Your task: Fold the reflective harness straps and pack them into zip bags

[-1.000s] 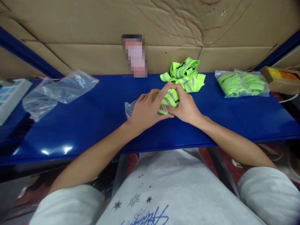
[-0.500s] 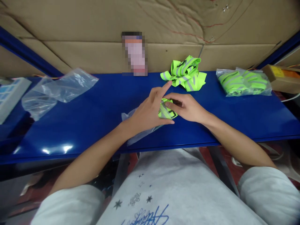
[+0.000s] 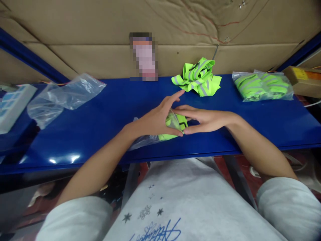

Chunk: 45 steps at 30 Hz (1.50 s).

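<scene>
A folded hi-vis reflective strap (image 3: 182, 121), neon green with grey stripes, lies partly inside a clear plastic bag (image 3: 144, 140). My left hand (image 3: 156, 117) is over the bag, its thumb and fingers curved around the mouth with the strap between them. From the other side, my right hand (image 3: 204, 119) grips the strap's outer end, thumb low and fingers above. The fingertips of both hands nearly meet. Part of the bag is hidden under my left hand and wrist. Behind my hands sits a loose, crumpled reflective strap (image 3: 200, 78).
On the blue table (image 3: 105, 113), empty clear bags (image 3: 75, 92) lie at left beside a white-and-blue box (image 3: 16, 103). At right rests a bag of green straps (image 3: 263, 87), near a cardboard box (image 3: 304, 80). A blurred-out, phone-like rectangle (image 3: 145, 58) leans on the cardboard backing (image 3: 100, 60).
The strap has moved slightly left and toward me, and more of it shows under clear plastic. My right hand has turned, with its thumb now at the strap's lower corner.
</scene>
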### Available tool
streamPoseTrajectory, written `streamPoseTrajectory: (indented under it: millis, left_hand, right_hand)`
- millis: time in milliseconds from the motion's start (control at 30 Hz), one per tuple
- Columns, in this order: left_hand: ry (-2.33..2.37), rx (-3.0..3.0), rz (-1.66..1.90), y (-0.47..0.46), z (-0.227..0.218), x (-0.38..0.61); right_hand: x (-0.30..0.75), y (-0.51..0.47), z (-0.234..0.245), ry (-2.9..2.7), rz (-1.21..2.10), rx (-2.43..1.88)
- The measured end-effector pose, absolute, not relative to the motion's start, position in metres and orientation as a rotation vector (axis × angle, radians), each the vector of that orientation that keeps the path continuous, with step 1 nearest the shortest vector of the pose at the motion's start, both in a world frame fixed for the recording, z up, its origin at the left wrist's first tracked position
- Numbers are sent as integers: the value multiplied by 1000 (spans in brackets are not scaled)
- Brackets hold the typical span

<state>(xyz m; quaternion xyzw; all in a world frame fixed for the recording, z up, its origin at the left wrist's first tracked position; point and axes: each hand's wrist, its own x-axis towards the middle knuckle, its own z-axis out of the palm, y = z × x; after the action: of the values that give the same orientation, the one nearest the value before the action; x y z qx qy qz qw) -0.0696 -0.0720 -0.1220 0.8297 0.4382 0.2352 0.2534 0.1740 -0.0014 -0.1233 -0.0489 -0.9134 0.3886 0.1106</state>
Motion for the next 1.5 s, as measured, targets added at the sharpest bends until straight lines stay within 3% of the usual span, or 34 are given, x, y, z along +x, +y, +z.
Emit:
streamPoseTrajectory:
  millis: [167, 367, 467, 633, 767, 1000, 1233, 1500]
  left_hand:
    - [1695, 2334, 334, -89, -99, -69]
    - [1602, 2517, 113, -94, -106, -67]
    - [1650, 2500, 295, -88, -109, -67]
    - [1416, 2238, 806, -86, -102, -72]
    - [1262, 2097, 1014, -92, -97, -69]
    - [716, 1311, 1167, -100, -83, -55]
    - [933, 1222, 1085, -73, -109, -62]
    - [1096, 1338, 1219, -68, -118, -66]
  right_hand:
    - [176, 2, -125, -2581, 1220, -318]
    - [155, -7, -142, -2289, 1333, -585]
    - [150, -16, -139, -2234, 1112, -700]
    - [150, -30, -129, -2463, 575, -358]
    - [149, -38, -127, -2535, 349, -317]
    - [157, -50, -99, -1994, 431, -420]
    - [173, -14, -96, -2037, 1055, -607]
    - [178, -1, -97, -2155, 888, -628]
